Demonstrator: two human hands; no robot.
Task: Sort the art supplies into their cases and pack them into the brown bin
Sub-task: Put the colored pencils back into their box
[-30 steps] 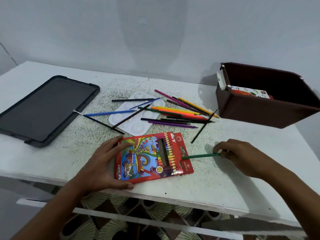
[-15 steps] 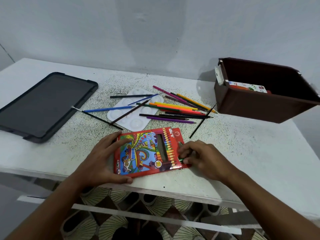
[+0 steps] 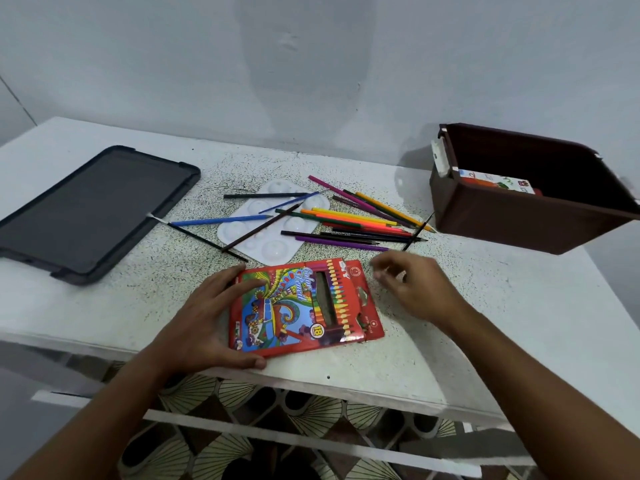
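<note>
A: Big picture first: the white speckled table (image 3: 485, 306), and at two o'clock the brown bin (image 3: 519, 220), open, with a printed box (image 3: 495, 180) lying inside. Its writing is too small to read.

B: At ten o'clock, the dark flat case (image 3: 86, 209), lid side up.

A: Now the red pencil box (image 3: 304, 306) at the near edge. "Color Pencil" in script and a round "18" badge. Long axis runs roughly eight to two o'clock, flap end pointing right.

B: Left hand (image 3: 204, 320) holds it: fingers spread over the left end, thumb along the near edge.

A: Right hand (image 3: 419, 289) hovers just off the flap at three o'clock, fingers loosely bent and blurred, nothing visibly in them.

B: Behind, at twelve, the white palette (image 3: 277, 233) and the loose coloured pencils (image 3: 356, 220), mostly lying nine to three, well apart from both hands.
</note>
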